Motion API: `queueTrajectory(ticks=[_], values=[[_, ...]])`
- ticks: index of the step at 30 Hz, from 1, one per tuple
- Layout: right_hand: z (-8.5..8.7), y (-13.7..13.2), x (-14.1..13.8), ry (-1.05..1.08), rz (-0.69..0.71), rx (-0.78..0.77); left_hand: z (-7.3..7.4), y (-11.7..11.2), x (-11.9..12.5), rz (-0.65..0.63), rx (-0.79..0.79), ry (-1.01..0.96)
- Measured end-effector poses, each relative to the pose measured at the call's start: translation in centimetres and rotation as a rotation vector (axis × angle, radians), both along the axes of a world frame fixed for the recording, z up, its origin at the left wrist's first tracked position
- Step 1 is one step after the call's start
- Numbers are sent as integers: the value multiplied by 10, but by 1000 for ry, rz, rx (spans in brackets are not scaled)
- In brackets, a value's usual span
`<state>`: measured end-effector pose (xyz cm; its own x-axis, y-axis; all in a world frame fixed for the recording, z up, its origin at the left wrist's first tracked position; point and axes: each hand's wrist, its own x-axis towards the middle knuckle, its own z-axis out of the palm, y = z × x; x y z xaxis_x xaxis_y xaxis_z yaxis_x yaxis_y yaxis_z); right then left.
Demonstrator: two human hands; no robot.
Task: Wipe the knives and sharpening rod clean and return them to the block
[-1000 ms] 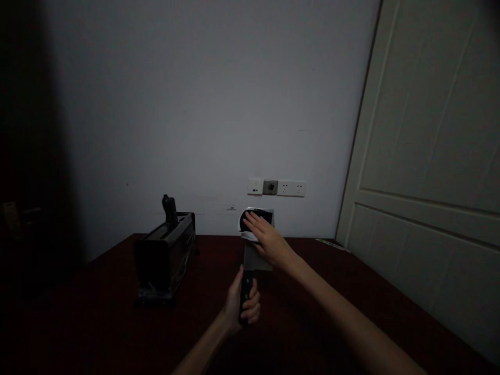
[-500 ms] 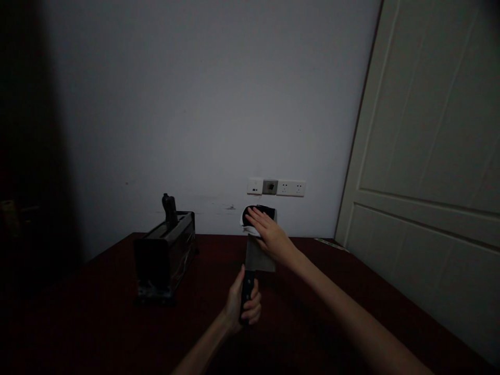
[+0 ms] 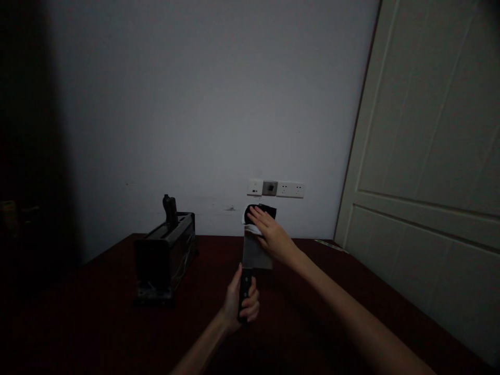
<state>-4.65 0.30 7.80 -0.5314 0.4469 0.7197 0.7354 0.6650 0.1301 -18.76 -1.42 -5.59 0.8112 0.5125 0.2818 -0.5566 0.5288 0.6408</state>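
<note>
Head view, cleaver point(image 3: 255, 253) in left grip point(image 3: 235, 302), cloth point(image 3: 271, 212) against it

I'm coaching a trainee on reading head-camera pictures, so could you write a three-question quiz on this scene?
1. Which hand grips the handle of the cleaver?
2. True or false: the fingers of the right hand lie against the black-and-white cloth.
3. Fill in: a black ____ sticks up from the knife holder.

Key: 1. the left hand; 2. true; 3. handle.
</note>
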Motion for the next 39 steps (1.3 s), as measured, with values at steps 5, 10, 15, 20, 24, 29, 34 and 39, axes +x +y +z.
queueTrajectory(ticks=[5, 10, 15, 20, 24, 29, 34, 39], values=[[0, 3, 3, 34, -27, 30, -3, 0, 0, -3, -15, 36], [-25, -21, -12, -96, 41, -52, 0, -1, 1, 18, -52, 37], [-8, -12, 2, -37, -8, -33, -2, 0, 0, -16, -7, 4], [-2, -2, 11, 45, -55, 13, -2, 1, -1, -49, -2, -10], [-20, -21, -5, -64, 1, -59, 6, -1, 1, -35, -31, -27], [-14, -20, -4, -100, 22, -67, 8, -2, -1, -24, -34, -21], [7, 3, 18, 38, -64, 33, 0, 0, -3, -58, -1, -16], [-14, -18, 7, -19, -13, -20, 4, -2, -1, -46, -41, -14]])
